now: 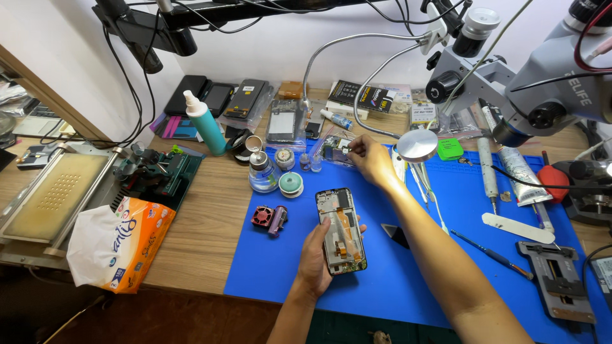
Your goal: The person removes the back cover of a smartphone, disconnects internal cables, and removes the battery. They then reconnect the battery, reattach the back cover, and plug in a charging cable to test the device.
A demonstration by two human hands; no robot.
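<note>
Blue mat [408, 280] edge: left hand [313, 258] holds phone [341, 229].

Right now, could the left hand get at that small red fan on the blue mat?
Probably not freely: the left hand is holding the opened phone. The red fan lies just to its left on the blue mat, with nothing between them, so it would need to set the phone down first.

Left hand [317, 255] holds an opened phone [342, 230] over the blue mat [395, 280], right hand [370, 158] pinches a clear parts bag [336, 150] near small bottles [262, 171], microscope [529, 83] at right.
</note>
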